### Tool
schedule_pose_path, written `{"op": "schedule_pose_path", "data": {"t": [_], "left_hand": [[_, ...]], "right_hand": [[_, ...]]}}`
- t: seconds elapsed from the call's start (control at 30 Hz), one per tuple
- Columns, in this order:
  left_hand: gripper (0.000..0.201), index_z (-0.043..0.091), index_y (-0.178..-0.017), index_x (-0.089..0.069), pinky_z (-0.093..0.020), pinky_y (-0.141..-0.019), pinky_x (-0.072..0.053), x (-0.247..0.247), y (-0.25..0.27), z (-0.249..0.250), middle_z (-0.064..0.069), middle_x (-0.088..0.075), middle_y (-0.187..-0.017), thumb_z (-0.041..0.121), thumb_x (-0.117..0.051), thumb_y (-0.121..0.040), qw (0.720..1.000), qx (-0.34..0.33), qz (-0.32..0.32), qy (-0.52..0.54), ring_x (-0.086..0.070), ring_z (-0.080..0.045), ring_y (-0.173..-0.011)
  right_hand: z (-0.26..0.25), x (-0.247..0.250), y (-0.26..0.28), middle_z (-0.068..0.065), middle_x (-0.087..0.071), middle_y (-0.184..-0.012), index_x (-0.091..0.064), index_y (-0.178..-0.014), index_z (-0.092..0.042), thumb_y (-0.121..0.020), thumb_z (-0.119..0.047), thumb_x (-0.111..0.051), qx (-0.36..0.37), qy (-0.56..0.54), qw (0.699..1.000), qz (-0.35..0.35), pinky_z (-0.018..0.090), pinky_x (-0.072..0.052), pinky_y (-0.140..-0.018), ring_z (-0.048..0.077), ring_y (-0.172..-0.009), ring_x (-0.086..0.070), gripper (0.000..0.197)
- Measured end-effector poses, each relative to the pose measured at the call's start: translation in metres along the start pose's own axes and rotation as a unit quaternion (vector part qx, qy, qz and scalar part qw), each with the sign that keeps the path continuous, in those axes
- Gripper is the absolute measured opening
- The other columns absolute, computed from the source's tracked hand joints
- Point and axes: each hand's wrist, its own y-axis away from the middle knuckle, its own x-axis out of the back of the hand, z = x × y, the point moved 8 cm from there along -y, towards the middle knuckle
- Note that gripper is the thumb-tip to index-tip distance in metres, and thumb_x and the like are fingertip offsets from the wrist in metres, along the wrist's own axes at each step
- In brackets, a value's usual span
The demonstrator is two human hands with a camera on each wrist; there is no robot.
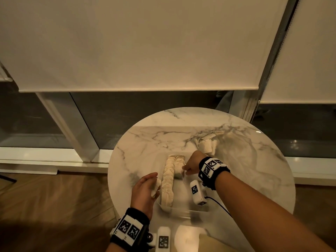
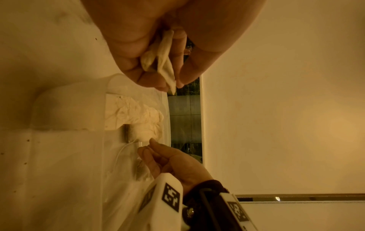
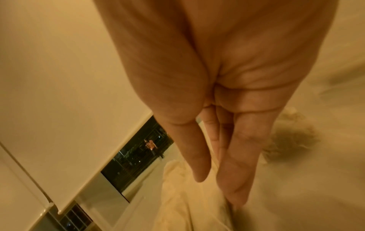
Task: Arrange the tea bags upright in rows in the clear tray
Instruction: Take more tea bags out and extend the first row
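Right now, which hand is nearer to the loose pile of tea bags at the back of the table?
Right. The right hand is over the clear tray, just in front of the loose pile; the left hand grips a tea bag at the tray's left side, farther away.

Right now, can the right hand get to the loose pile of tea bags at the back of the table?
Probably yes. The loose pile lies just beyond the right hand, with only bare table between them. But its fingers are busy at the tea bags in the tray.

Dim, warm amber light throughout; wrist views soft, blurred, edge-warped.
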Motion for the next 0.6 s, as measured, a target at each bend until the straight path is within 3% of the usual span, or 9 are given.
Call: {"op": "schedule_pose_path", "data": {"t": [0.03,0.1,0.17,0.23,0.33,0.47,0.6], "left_hand": [[0.019,0.009,-0.103,-0.073,-0.03,-0.064,-0.047,-0.001,0.0,0.0,-0.01,-0.065,-0.107,0.007,-0.056,-0.094,1.0,0.002,0.0,0.014,-0.057,-0.028,-0.099],[0.019,0.008,-0.105,-0.073,-0.03,-0.064,-0.048,-0.004,0.001,0.0,-0.011,-0.064,-0.113,0.013,-0.061,-0.091,0.999,0.013,-0.005,0.047,-0.058,-0.027,-0.101],[0.022,0.006,-0.106,-0.073,-0.03,-0.063,-0.048,-0.011,0.005,0.0,-0.012,-0.063,-0.11,0.015,-0.064,-0.088,0.995,0.033,-0.023,0.089,-0.061,-0.025,-0.089],[0.024,0.004,-0.109,-0.07,-0.029,-0.063,-0.051,-0.021,0.011,0.002,-0.015,-0.063,-0.108,0.014,-0.061,-0.089,0.989,0.051,-0.045,0.132,-0.063,-0.025,-0.081],[0.028,0.001,-0.116,-0.065,-0.032,-0.069,-0.058,-0.033,0.017,0.0,-0.022,-0.062,-0.118,0.006,-0.052,-0.092,0.98,0.076,-0.062,0.172,-0.064,-0.033,-0.091],[0.038,-0.001,-0.119,-0.059,-0.037,-0.074,-0.062,-0.043,0.021,-0.003,-0.031,-0.058,-0.127,-0.009,-0.037,-0.09,0.974,0.093,-0.078,0.191,-0.061,-0.044,-0.11],[0.039,0.001,-0.119,-0.058,-0.04,-0.077,-0.061,-0.055,0.027,0.002,-0.031,-0.062,-0.123,-0.013,-0.034,-0.092,0.979,0.072,-0.105,0.161,-0.064,-0.042,-0.108]], "right_hand": [[0.002,0.005,0.004,0.013,-0.072,-0.103,-0.065,-0.122,0.0,-0.087,-0.019,-0.074,-0.005,-0.047,0.999,0.02,0.031,-0.061,-0.078,0.024,-0.091,-0.072,0.041],[0.0,0.015,0.019,0.014,-0.073,-0.098,-0.07,-0.11,0.0,-0.089,-0.026,-0.072,0.01,-0.099,0.994,0.054,0.035,-0.061,-0.082,0.025,-0.088,-0.072,0.033],[-0.009,0.018,0.039,0.013,-0.072,-0.086,-0.07,-0.094,0.001,-0.088,-0.021,-0.073,0.048,-0.121,0.99,0.051,0.036,-0.062,-0.073,0.024,-0.075,-0.07,0.023],[-0.013,0.023,0.061,0.012,-0.072,-0.086,-0.069,-0.096,-0.005,-0.09,-0.02,-0.071,0.075,-0.156,0.983,0.06,0.03,-0.057,-0.061,0.021,-0.07,-0.066,0.016],[-0.02,0.023,0.095,0.013,-0.074,-0.09,-0.07,-0.094,-0.011,-0.092,-0.021,-0.068,0.141,-0.208,0.965,0.073,0.028,-0.052,-0.056,0.017,-0.068,-0.064,0.01],[-0.015,0.004,0.12,0.009,-0.074,-0.087,-0.071,-0.091,-0.016,-0.092,-0.026,-0.067,0.188,-0.19,0.962,0.057,0.028,-0.051,-0.055,0.015,-0.067,-0.064,0.011],[-0.008,-0.005,0.128,-0.001,-0.071,-0.078,-0.073,-0.089,-0.017,-0.092,-0.032,-0.068,0.199,-0.185,0.961,0.054,0.025,-0.049,-0.053,0.009,-0.064,-0.062,0.016]]}}
